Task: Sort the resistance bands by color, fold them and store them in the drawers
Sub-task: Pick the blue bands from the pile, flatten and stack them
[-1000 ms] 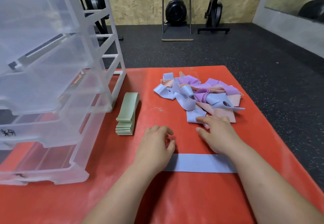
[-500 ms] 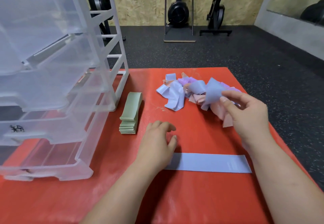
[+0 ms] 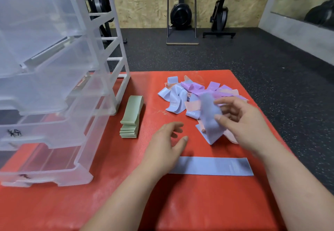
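My right hand (image 3: 242,124) pinches a blue band (image 3: 210,116) and holds it a little above the red mat, in front of a loose pile of blue, purple and pink bands (image 3: 197,93). A second blue band (image 3: 215,166) lies flat and stretched out near me; my left hand (image 3: 166,144) hovers with relaxed fingers over its left end and holds nothing. A stack of folded green bands (image 3: 131,117) lies beside the clear plastic drawer unit (image 3: 54,86) on the left. Its drawers are pulled out.
Everything sits on a red mat (image 3: 126,203) on a dark rubber floor. The mat's right edge runs close to my right arm. Gym machines (image 3: 181,13) stand against the wooden back wall.
My right hand went from resting by the pile to lifting a blue band out of it and drawing it down toward me. My left hand stayed near the flat band's left end.
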`<state>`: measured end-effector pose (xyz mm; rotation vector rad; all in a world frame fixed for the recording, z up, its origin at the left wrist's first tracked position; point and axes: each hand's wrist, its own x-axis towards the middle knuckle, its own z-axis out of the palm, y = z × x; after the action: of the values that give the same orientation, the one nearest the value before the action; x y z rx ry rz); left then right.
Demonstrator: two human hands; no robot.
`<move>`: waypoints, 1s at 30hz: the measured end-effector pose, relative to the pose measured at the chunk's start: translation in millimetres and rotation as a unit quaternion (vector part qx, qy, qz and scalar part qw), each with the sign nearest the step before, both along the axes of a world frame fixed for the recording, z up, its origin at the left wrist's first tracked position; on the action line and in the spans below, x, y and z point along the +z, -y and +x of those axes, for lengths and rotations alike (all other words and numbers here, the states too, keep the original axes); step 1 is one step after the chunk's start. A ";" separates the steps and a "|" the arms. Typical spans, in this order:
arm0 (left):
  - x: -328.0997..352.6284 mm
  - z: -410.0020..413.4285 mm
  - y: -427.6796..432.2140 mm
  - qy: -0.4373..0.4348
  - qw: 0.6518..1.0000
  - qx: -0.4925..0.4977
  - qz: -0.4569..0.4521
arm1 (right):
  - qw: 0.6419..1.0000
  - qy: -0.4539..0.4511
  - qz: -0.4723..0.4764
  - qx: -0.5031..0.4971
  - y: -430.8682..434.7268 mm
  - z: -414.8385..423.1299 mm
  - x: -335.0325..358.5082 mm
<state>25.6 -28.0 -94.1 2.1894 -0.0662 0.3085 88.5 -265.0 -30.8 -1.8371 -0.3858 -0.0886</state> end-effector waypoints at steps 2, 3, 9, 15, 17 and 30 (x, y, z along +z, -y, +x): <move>3.7 1.5 4.3 -0.023 0.997 -0.013 -0.069 | 0.998 -0.018 -0.030 0.045 -5.3 -1.2 -6.1; 5.7 2.0 6.0 -0.033 0.995 -0.016 -0.095 | 0.997 -0.020 -0.050 0.054 -7.5 -1.3 -10.6; 11.3 4.9 8.7 -0.077 0.980 -0.005 -0.184 | 0.990 -0.023 -0.082 0.114 -19.5 -10.5 -10.8; 9.5 7.7 -0.2 -0.079 0.971 -0.024 -0.224 | 0.985 -0.043 -0.088 0.142 -21.0 -11.5 -11.8; 11.6 7.1 -1.2 -0.066 0.973 -0.021 -0.222 | 0.986 -0.042 -0.091 0.135 -20.5 -10.1 -15.2; 25.9 -1.2 -19.9 0.042 0.971 0.080 -0.223 | 0.929 0.054 -0.367 -0.006 -2.2 -6.8 -22.9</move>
<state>24.4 -8.1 -68.2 1.7368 0.1237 0.4608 81.7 -262.8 -53.7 -2.5841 -0.5310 -0.0563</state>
